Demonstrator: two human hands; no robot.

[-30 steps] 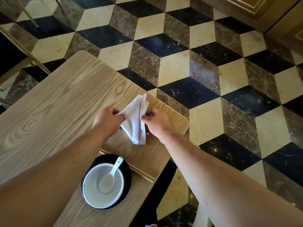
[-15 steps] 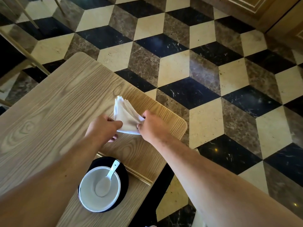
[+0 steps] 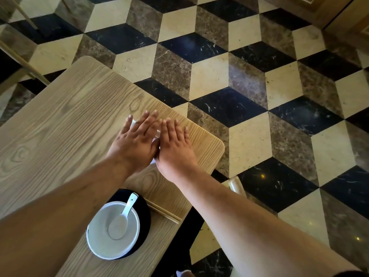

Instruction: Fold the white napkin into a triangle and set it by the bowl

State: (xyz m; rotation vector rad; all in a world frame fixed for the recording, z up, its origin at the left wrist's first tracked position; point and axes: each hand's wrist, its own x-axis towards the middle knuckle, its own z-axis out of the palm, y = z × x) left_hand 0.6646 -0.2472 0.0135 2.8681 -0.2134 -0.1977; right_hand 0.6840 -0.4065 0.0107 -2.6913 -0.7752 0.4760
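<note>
My left hand [image 3: 135,140] and my right hand [image 3: 173,144] lie flat side by side, palms down, on the white napkin [image 3: 158,133] near the table's far right corner. The hands cover almost all of the napkin; only thin white slivers show at their edges, so its shape is hidden. Neither hand grips anything. The white bowl [image 3: 91,242] sits close to me on a black plate [image 3: 144,220], with a white spoon [image 3: 123,216] resting in it.
The wooden table [image 3: 60,126] ends just right of my hands, with patterned marble floor beyond. A pair of chopsticks [image 3: 163,213] lies between the plate and my hands. Wooden chair legs [image 3: 24,62] stand at the far left.
The napkin, held up between both hands' fingers earlier, has been laid down on the table. Both hands have opened and now lie flat on top of it.
</note>
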